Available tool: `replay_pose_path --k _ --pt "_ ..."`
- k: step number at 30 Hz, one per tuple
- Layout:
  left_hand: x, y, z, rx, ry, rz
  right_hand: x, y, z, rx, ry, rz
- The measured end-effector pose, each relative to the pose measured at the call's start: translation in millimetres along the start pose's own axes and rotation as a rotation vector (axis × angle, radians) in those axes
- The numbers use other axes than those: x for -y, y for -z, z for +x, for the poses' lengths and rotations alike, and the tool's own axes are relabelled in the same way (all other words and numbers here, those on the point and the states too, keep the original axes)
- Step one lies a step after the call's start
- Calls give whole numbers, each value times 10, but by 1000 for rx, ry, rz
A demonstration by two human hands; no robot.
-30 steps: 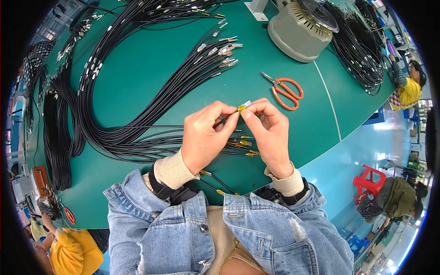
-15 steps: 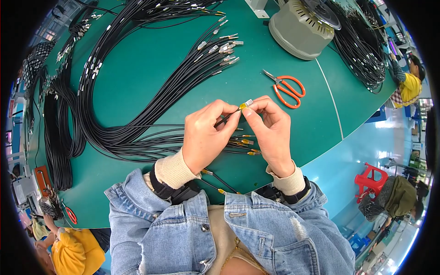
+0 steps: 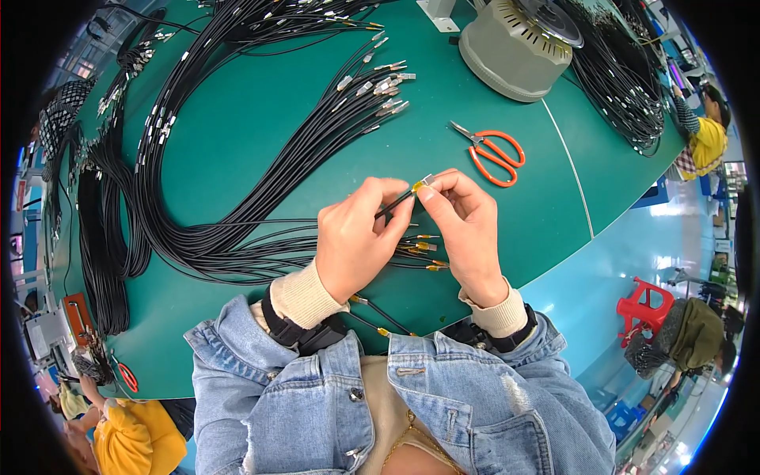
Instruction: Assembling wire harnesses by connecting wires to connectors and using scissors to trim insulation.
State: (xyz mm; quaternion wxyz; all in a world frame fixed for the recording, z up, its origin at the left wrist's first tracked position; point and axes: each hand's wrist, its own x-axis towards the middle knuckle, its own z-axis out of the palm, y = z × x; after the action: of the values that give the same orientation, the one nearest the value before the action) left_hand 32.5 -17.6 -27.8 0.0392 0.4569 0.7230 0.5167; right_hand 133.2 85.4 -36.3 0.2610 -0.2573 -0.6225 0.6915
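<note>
My left hand pinches a thin black cable near its end, just above the green table. My right hand meets it from the right, fingertips closed on the small yellow and metal terminal at that cable's tip. Under both hands lie several more black cables with yellow-tipped ends. Both wrists wear cream cuffs under denim sleeves.
Long bundles of black cables fan across the table to the left and top. Orange-handled scissors lie right of my hands. A grey round machine stands at the back. A person in yellow sits far right, another lower left.
Both hands stay together on the cable end. Only the fingertips shifted a little.
</note>
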Motion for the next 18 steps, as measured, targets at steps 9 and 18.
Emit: replay_pose_path --k 9,18 --pt "68 8 33 -23 -218 161 30 -22 -15 3 18 115" --pt "6 38 55 -38 -59 38 47 -32 -29 26 50 134"
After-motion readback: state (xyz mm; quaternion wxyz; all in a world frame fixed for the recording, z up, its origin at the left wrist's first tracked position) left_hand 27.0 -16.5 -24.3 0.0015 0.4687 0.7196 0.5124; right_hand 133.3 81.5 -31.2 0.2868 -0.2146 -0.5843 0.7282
